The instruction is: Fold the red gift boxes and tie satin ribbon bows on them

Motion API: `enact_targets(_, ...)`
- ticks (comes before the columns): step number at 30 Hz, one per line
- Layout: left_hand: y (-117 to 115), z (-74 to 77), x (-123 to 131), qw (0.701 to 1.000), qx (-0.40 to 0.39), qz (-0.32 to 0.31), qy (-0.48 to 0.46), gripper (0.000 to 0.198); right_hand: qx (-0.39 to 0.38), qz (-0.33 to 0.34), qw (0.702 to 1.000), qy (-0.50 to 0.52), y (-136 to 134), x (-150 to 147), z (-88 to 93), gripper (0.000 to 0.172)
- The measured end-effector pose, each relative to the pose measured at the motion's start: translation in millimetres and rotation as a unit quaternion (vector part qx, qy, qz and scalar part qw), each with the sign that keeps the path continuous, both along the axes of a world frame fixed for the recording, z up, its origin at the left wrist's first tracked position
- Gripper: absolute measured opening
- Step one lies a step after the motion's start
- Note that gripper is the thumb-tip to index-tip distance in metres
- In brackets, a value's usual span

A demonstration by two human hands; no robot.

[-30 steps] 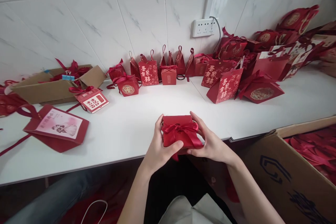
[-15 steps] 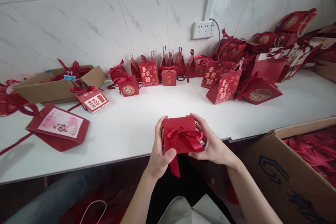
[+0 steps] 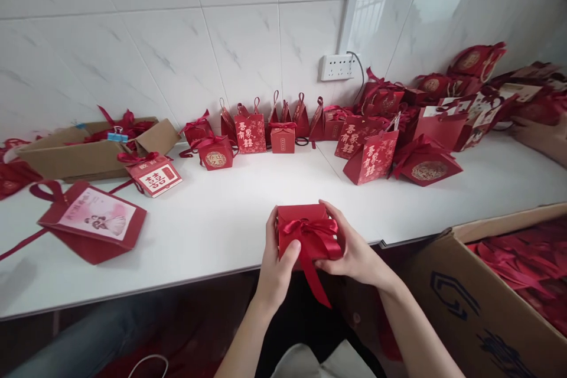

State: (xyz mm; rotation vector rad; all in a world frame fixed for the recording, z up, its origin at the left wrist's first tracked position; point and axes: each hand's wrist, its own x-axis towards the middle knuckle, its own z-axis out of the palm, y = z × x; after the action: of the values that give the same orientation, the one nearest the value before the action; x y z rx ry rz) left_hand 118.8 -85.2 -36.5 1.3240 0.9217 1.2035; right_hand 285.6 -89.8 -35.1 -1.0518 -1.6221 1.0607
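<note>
I hold a small red gift box (image 3: 305,230) tied with a red ribbon bow above the near edge of the white counter (image 3: 230,218). My left hand (image 3: 277,263) grips its left side, thumb pressed on the front. My right hand (image 3: 352,248) is wrapped round its right side. A loose ribbon tail (image 3: 315,280) hangs down below the box between my hands.
Several small red gift boxes and bags (image 3: 283,130) line the tiled wall. More red bags (image 3: 443,124) are piled at the right. A flat red bag with a picture (image 3: 91,221) and a cardboard tray (image 3: 84,150) lie at the left. An open carton of red ribbons (image 3: 496,295) stands lower right.
The box has tipped up in my hands so the bow faces me, and the ribbon tail now hangs lower. The view has shifted slightly down.
</note>
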Motion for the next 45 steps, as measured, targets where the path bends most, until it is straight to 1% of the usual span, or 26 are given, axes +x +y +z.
enact_targets(3, 1, -4.0, -5, 1.000, -0.007, -0.015, -0.002, 0.070, -0.007, 0.005, 1.000, 0.012, -2, 6, -7.5, 0.099)
enact_targets(5, 2, -4.7, -14, 1.000, -0.016, -0.018, 0.006, 0.074, -0.014, 0.009, 1.000, 0.021, -5, 18, -9.2, 0.109)
enact_targets(6, 2, -3.6, -19, 1.000, -0.017, 0.003, 0.015, 0.074, -0.016, 0.005, 0.999, 0.028, -7, 25, -8.7, 0.112)
enact_targets(7, 3, -1.3, -24, 0.999, -0.014, 0.039, 0.030, 0.072, -0.017, -0.010, 0.999, 0.040, -9, 32, -7.1, 0.110)
enact_targets(8, 4, 2.3, -28, 0.995, -0.008, 0.083, 0.052, 0.068, -0.016, -0.042, 0.998, 0.053, -10, 38, -4.6, 0.100)
enact_targets(9, 6, 7.2, -32, 0.989, -0.002, 0.125, 0.083, 0.060, -0.015, -0.088, 0.994, 0.062, -11, 42, -1.3, 0.083)
enact_targets(10, 8, 13.0, -34, 0.981, 0.001, 0.155, 0.117, 0.051, -0.016, -0.142, 0.988, 0.064, -11, 44, 2.3, 0.061)
enact_targets(11, 11, 19.4, -35, 0.975, 0.001, 0.167, 0.149, 0.043, -0.024, -0.189, 0.980, 0.057, -10, 42, 6.0, 0.045)
enact_targets(12, 14, 25.6, -35, 0.971, -0.003, 0.159, 0.178, 0.037, -0.037, -0.220, 0.974, 0.046, -9, 38, 9.5, 0.041)
enact_targets(13, 16, 31.3, -33, 0.970, -0.007, 0.139, 0.197, 0.034, -0.055, -0.232, 0.971, 0.032, -8, 31, 12.7, 0.045)
enact_targets(14, 18, 36.0, -32, 0.972, -0.012, 0.117, 0.206, 0.032, -0.073, -0.226, 0.971, 0.020, -7, 23, 15.5, 0.048)
enact_targets(16, 20, 41.7, -28, 0.977, -0.017, 0.078, 0.200, 0.028, -0.098, -0.195, 0.976, 0.014, -5, 7, 19.9, 0.049)
enact_targets(19, 19, 42.3, -26, 0.984, -0.018, 0.035, 0.172, 0.022, -0.108, -0.170, 0.979, 0.044, -4, -8, 23.8, 0.047)
enact_targets(22, 19, 40.2, -28, 0.985, -0.004, 0.007, 0.170, 0.023, -0.120, -0.157, 0.975, 0.103, -1, -10, 23.5, 0.043)
enact_targets(25, 27, 42.1, -30, 0.984, 0.059, -0.010, 0.168, 0.024, -0.137, -0.138, 0.966, 0.171, 5, -8, 18.5, 0.042)
enact_targets(26, 31, 44.2, -31, 0.983, 0.086, -0.026, 0.161, 0.024, -0.145, -0.132, 0.962, 0.191, 7, -8, 16.3, 0.042)
enact_targets(28, 40, 50.3, -32, 0.978, 0.119, -0.080, 0.155, 0.022, -0.160, -0.126, 0.952, 0.227, 11, -7, 12.2, 0.042)
enact_targets(30, 48, 57.7, -33, 0.970, 0.112, -0.140, 0.165, 0.022, -0.170, -0.124, 0.944, 0.255, 13, -7, 9.5, 0.042)
enact_targets(33, 55, 66.6, -34, 0.963, 0.073, -0.185, 0.181, 0.022, -0.173, -0.119, 0.938, 0.275, 14, -7, 8.8, 0.042)
enact_targets(36, 55, 69.4, -34, 0.961, 0.052, -0.196, 0.188, 0.022, -0.183, -0.111, 0.938, 0.272, 12, -8, 10.1, 0.041)
enact_targets(39, 53, 67.8, -33, 0.963, 0.034, -0.182, 0.197, 0.015, -0.180, -0.105, 0.943, 0.261, 10, -9, 11.6, 0.039)
enact_targets(41, 50, 65.9, -33, 0.964, 0.029, -0.155, 0.214, 0.022, -0.165, -0.107, 0.949, 0.246, 9, -10, 12.4, 0.039)
enact_targets(45, 42, 62.6, -34, 0.964, 0.023, -0.079, 0.253, 0.018, -0.148, -0.120, 0.955, 0.228, 6, -10, 12.1, 0.038)
